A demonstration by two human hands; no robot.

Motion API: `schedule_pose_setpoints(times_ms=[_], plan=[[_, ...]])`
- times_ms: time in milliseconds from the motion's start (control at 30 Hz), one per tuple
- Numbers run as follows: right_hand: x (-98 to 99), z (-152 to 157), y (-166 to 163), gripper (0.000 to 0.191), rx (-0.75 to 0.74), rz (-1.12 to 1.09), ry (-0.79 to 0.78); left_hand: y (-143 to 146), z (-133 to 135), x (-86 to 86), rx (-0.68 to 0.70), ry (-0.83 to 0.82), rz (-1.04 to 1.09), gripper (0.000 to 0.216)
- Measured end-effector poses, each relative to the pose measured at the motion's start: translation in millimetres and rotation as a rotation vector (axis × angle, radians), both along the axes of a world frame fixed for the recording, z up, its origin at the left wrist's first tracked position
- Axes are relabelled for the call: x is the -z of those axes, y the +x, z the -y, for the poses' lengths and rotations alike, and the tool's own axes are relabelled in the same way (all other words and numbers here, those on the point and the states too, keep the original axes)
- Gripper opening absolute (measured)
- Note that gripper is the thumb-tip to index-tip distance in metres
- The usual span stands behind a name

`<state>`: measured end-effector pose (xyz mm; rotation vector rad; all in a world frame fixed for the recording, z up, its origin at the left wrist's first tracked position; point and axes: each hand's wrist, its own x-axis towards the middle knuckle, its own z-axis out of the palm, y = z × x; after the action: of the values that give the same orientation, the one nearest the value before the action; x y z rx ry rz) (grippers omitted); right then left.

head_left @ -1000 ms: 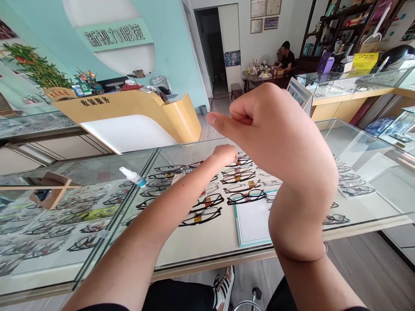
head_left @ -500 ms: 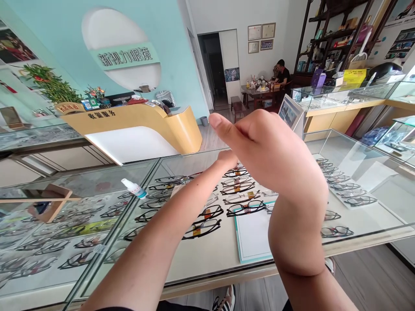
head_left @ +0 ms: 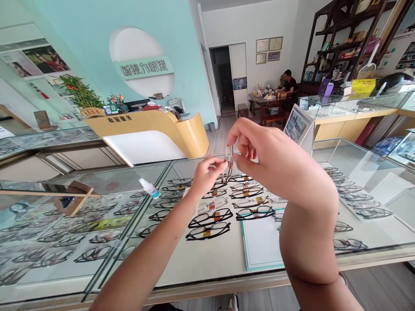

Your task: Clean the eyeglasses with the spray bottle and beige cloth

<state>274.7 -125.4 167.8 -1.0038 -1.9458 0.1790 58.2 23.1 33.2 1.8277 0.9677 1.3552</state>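
My left hand (head_left: 205, 175) and my right hand (head_left: 266, 155) are raised above the glass display counter (head_left: 201, 259). Between their pinched fingertips hangs a thin clear eyeglass frame (head_left: 228, 166) with a small red tag. Each hand pinches one side of it. Below them, under the glass, lie rows of eyeglass frames (head_left: 210, 220) with orange tags. A white sheet with a teal edge (head_left: 261, 239) rests beside those rows, partly hidden by my right forearm.
A small white spray bottle (head_left: 149, 188) lies on the counter to the left. More glass cases stand at left and right. A curved yellow reception desk (head_left: 152, 129) sits behind. A person (head_left: 288, 82) sits at a far table by dark shelves.
My left hand has lifted off the counter with a clear frame, and my right hand has come down from a fist to pinch it. The view has tilted upward.
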Motion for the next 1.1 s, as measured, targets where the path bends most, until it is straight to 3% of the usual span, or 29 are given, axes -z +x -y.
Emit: schedule_pose_setpoints(times_ms=[133,233,533,733,833,967,1100], plan=[[0.4,2,-7,0.024,0.01,0.152,0.04,-28,15,23.3,-0.017,-0.04,0.168,0.044],[1.8,-2,-12,0.025,0.004,0.237,0.054,-34,16,34.0,0.024,-0.095,0.257,0.05],[11.8,-9,-34,0.031,-0.025,0.353,-0.003,-27,10,45.9,0.13,-0.139,0.275,0.053],[18.7,-32,-39,0.027,0.021,0.19,-0.073,-26,5,47.5,0.093,-0.201,0.359,0.061],[46.4,-64,-37,0.019,0.047,0.079,-0.127,-25,1,49.1,0.075,-0.225,0.379,0.067],[110.6,-96,-33,0.011,0.088,-0.122,-0.142,-23,0,49.4,0.086,-0.206,0.367,0.068],[159.4,-101,-33,0.03,0.052,-0.311,-0.239,-19,7,47.7,0.102,-0.175,0.322,0.065]])
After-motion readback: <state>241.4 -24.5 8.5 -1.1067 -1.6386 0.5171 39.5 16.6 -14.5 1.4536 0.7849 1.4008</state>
